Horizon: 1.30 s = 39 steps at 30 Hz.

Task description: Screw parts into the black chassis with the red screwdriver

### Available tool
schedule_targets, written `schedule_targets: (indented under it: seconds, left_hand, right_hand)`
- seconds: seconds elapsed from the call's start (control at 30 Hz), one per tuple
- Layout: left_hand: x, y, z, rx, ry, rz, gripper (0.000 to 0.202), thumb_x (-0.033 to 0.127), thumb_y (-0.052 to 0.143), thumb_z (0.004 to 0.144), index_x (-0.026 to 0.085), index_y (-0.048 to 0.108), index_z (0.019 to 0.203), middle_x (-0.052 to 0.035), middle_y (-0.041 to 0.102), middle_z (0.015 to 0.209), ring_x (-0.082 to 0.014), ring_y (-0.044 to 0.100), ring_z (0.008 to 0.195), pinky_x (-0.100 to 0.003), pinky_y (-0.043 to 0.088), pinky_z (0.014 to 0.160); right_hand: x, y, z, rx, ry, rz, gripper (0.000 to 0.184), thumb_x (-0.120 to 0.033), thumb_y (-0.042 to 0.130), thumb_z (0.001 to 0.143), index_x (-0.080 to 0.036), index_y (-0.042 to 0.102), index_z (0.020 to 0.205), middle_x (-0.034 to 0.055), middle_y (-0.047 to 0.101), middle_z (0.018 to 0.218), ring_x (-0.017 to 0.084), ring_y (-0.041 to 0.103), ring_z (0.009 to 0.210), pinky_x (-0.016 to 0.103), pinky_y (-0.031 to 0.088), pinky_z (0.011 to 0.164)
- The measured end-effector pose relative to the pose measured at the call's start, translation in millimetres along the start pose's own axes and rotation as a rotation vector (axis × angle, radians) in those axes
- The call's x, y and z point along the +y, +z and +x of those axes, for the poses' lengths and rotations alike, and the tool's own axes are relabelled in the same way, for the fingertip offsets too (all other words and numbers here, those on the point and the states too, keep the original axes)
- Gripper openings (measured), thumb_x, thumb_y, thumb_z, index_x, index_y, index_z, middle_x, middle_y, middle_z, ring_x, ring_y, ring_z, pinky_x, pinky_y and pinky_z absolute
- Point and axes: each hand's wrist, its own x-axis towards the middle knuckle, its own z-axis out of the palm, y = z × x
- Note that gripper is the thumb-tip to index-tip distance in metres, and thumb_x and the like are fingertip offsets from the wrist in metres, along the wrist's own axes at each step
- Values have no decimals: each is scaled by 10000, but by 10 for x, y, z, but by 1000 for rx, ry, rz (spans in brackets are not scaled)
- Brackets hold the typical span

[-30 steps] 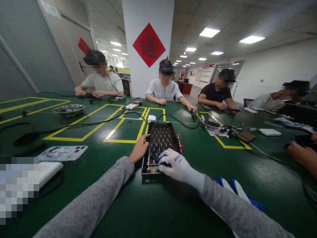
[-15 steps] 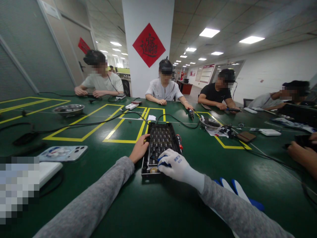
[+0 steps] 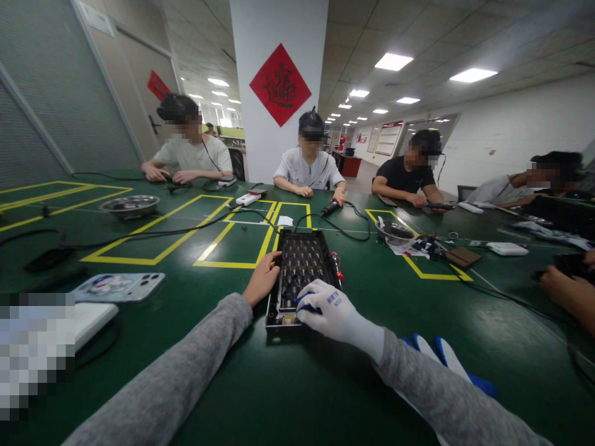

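Note:
A black tray-like device with a grid of small parts lies on the green table in front of me. My bare left hand rests against its left edge, fingers curled onto the rim. My right hand, in a white glove with blue fingertips, lies over the tray's near right corner with its fingers bent down onto the parts; what they pinch is hidden. A red-handled screwdriver lies along the tray's right side.
A spare blue and white glove lies by my right sleeve. Phones sit at the left, metal bowls and cables further off. Several people sit across the table; another person's hand is at the right edge.
My hands have stayed put. The person opposite in the white shirt has pulled the corded tool back from the table's middle toward themselves.

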Motion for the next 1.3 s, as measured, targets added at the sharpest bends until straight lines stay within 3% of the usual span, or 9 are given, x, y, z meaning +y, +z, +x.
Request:
schedule_targets:
  seconds: [1.3]
  left_hand:
    - [13,-3,-9,-6,1,8,477,117,410,716,146,502,1183,-91,508,1229,-220,464,1148,-408,327,1033]
  right_hand:
    - [-14,-22,8,11,0,8,194,-333,527,820,-210,676,833,32,609,947,165,500,942,304,407,821]
